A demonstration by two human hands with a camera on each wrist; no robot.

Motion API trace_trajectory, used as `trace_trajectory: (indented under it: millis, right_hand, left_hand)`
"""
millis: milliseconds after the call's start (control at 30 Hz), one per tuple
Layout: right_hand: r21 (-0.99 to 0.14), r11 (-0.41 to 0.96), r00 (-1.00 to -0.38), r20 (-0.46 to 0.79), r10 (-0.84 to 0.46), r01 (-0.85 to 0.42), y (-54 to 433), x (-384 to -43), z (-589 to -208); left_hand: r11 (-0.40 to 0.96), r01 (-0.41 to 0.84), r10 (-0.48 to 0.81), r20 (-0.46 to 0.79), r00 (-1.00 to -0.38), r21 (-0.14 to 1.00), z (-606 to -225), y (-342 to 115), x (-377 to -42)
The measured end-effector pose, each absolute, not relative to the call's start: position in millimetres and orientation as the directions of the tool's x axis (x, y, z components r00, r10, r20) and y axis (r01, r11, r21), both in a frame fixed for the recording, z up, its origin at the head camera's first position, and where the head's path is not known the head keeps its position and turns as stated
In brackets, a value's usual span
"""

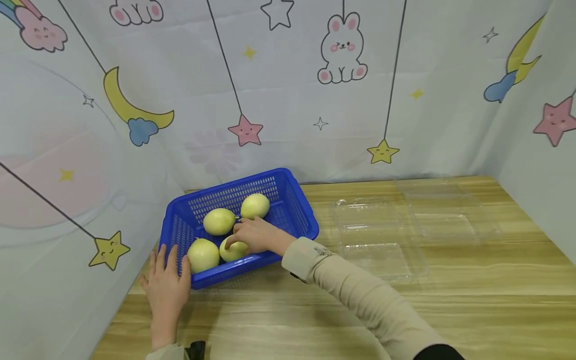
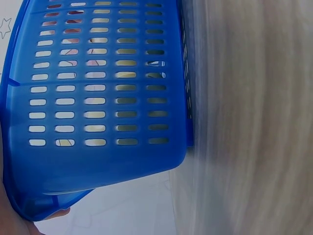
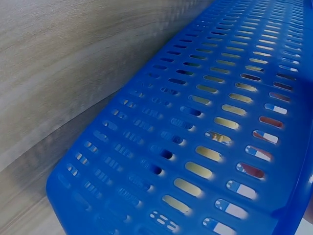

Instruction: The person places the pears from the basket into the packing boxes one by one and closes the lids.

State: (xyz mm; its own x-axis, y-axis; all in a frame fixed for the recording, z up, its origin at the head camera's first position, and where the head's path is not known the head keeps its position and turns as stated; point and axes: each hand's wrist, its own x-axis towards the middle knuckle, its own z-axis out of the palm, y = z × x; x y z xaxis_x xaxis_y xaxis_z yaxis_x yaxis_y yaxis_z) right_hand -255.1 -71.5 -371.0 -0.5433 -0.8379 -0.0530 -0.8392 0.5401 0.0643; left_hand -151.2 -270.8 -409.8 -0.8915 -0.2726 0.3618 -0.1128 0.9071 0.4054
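Observation:
A blue plastic basket point(image 1: 225, 277) with slotted walls stands on the table and holds several pale yellow-green round fruits. My right hand point(image 1: 256, 235) reaches in over the basket's near wall, its bent fingers on the near middle fruit point(image 1: 233, 250). To the left of that fruit lies a larger-looking one point(image 1: 203, 256). Farther back are two more, a left one point(image 1: 219, 221) and a right one point(image 1: 255, 205). My left hand point(image 1: 168, 287) rests at the basket's left near corner, fingers spread and fairly straight. Both wrist views are mostly filled by the basket's outer wall point(image 2: 98, 164).
Clear plastic trays point(image 1: 378, 240) lie on the wooden table point(image 1: 495, 300) to the basket's right, one more point(image 1: 445, 215) toward the back right corner. A white curtain point(image 1: 288, 90) printed with cartoon shapes closes off the back and sides.

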Motion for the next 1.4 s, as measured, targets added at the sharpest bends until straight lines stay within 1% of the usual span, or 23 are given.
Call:
trace_trajectory:
  millis: [433,700,933,1133,1400]
  right_hand:
    - [0.056,0.515,-0.517,-0.035,-0.855,-0.856,-74,-257,-373]
    - [0.034,0.523,-0.524,-0.054,-0.850,-0.852,-75,-259,-376]
    - [0.095,0.517,-0.524,-0.067,-0.849,-0.851,-79,-261,-378]
    - [0.117,0.514,-0.523,-0.067,-0.850,-0.850,-81,-264,-382]
    - [0.077,0.532,-0.535,-0.021,-0.845,-0.843,-84,-267,-391]
  left_hand:
    - [0.906,-0.110,-0.274,0.369,-0.888,0.408,-409,-271,-151]
    - [0.907,-0.105,-0.271,0.372,-0.888,0.408,-410,-272,-151]
    - [0.908,-0.104,-0.272,0.384,-0.882,0.405,-411,-271,-151]
    - [0.908,-0.106,-0.277,0.389,-0.879,0.406,-411,-272,-151]
    - [0.905,-0.113,-0.281,0.377,-0.883,0.409,-410,-271,-151]
